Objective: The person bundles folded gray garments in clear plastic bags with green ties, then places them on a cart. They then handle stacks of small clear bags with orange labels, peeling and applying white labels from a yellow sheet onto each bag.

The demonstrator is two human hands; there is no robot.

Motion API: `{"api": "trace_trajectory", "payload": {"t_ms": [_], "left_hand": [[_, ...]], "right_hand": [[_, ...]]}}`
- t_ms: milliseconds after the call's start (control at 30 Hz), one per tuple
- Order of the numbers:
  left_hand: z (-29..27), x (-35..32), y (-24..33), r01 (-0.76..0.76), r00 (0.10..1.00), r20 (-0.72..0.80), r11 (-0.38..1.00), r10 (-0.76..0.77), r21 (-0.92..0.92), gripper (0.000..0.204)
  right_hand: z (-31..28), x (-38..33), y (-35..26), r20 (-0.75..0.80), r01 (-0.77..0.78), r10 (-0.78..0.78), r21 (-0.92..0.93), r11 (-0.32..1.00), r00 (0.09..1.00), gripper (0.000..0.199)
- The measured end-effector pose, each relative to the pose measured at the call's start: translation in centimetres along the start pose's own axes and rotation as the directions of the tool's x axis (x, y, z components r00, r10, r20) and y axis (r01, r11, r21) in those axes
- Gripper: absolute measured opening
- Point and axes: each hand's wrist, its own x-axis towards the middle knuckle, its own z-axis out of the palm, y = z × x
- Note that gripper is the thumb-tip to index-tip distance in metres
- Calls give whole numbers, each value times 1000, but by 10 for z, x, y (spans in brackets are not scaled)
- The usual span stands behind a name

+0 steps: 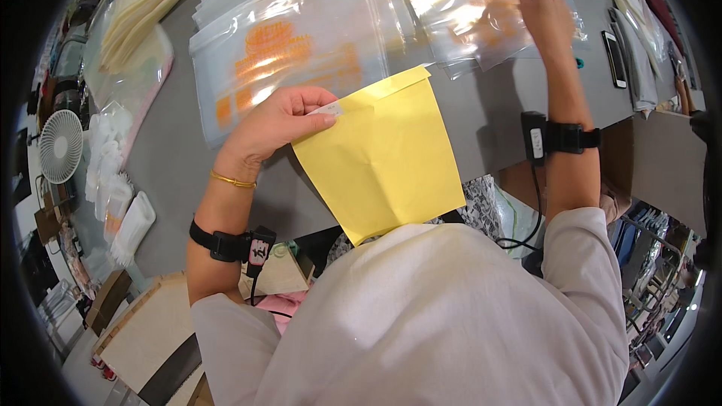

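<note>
My left hand (282, 122) grips the upper left corner of a flat yellow folded piece (383, 158); whether it is paper or cloth I cannot tell. A small white tag (329, 108) shows by the thumb, against that corner. The piece hangs tilted in front of my body, with a narrow fold along its top edge. Farther off to the right, my right hand (544, 15) has its fingers bent together at the edge of a stack of clear plastic bags (470, 26) with orange print. Glare on the plastic partly hides the fingertips' contact.
Larger clear bags with orange print (293, 68) lie left of centre on the grey table (169, 173). Cream sheets (150, 7) are stacked at the far left. A phone (614, 59) lies at the right edge. A white fan (61, 146) stands beyond the left edge.
</note>
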Motion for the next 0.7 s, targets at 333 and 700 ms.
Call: {"api": "trace_trajectory", "payload": {"t_ms": [333, 700], "left_hand": [[16, 19, 13, 2, 1000, 30, 998, -4, 65, 34], [15, 0, 6, -50, 995, 85, 995, 58, -92, 43]], "right_hand": [[-65, -142, -144, -20, 391, -509, 666, 635, 861, 22], [-70, -156, -176, 33, 215, -348, 731, 648, 937, 14]]}}
